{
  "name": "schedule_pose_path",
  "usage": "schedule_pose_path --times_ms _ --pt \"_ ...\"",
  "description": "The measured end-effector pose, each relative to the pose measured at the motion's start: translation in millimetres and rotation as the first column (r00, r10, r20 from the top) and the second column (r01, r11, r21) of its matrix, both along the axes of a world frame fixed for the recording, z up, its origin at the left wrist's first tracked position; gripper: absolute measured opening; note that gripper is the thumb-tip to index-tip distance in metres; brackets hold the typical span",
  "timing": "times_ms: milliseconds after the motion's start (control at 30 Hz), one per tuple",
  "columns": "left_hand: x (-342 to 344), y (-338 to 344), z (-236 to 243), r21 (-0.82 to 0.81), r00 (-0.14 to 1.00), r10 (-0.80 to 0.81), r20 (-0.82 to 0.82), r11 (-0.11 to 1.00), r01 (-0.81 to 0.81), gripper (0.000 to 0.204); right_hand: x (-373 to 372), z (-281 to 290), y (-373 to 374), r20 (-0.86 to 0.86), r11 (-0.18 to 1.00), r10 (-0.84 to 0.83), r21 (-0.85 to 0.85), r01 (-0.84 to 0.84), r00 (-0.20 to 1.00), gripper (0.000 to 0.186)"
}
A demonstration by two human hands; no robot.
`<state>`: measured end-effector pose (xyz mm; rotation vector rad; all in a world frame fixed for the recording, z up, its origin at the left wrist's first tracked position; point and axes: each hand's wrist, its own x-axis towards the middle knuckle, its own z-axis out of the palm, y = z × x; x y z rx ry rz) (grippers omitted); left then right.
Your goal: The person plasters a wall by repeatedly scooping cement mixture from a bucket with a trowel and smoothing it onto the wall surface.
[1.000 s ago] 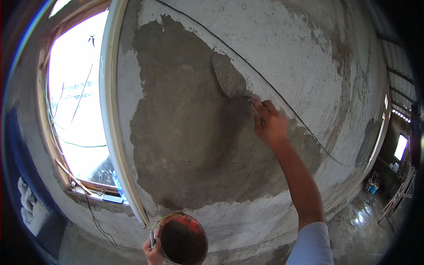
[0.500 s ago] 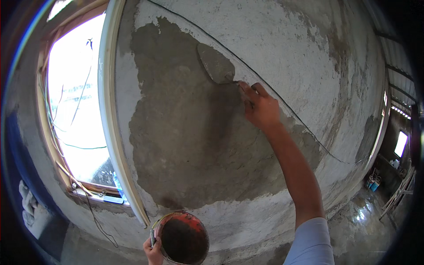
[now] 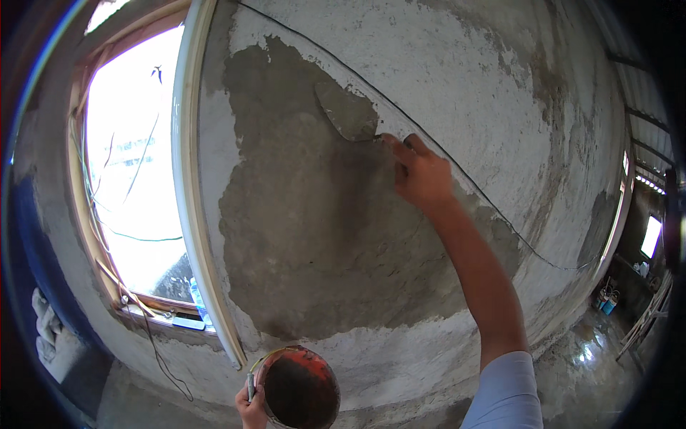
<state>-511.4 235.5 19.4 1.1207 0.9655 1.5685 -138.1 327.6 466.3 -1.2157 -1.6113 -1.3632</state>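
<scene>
My right hand point(image 3: 423, 171) grips a pointing-type trowel point(image 3: 348, 113) by its handle, fingers curled round it. The trowel's broad, mortar-smeared blade lies against the upper part of a damp grey mortar patch point(image 3: 286, 207) on the wall. Down at the lower edge, my left hand point(image 3: 251, 407) is closed on the grip of a bucket point(image 3: 319, 363). That bucket is reddish inside and coated with dark mortar; how full it is I cannot tell.
A thin black cable point(image 3: 468, 175) runs diagonally across the whitish wall point(image 3: 486, 93), just above my right hand. To the left stands a bright window point(image 3: 136, 157) with loose wires and a pale upright trim strip point(image 3: 191, 143). Tools and sticks point(image 3: 647, 307) lean far right.
The trowel blade has slid slightly down and left over the wet mortar, with my right hand still on it. The whole view has shifted a little; the bucket stays in my left hand.
</scene>
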Motion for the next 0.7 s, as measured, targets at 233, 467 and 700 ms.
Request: schedule_pose_path --times_ms 233,467,700 --pt "-5.9 -11.3 0.8 0.007 0.996 0.08 0.047 0.997 -0.081 0.017 25.2 -54.3 -15.5 0.144 0.991 0.047 -0.133 -0.027 0.988 0.056" --pt "-12.0 -1.5 -6.8 0.065 1.0 0.004 0.006 0.998 -0.004 0.022 38.1 -26.3 0.7 -0.069 1.0 0.02 0.009 -0.02 0.997 0.062" --pt "-26.8 -4.8 -23.2 0.049 0.995 0.059 0.075 0.997 -0.063 0.024 36.1 -125.0 -42.6 0.052 0.985 0.012 -0.173 -0.003 0.999 0.061"
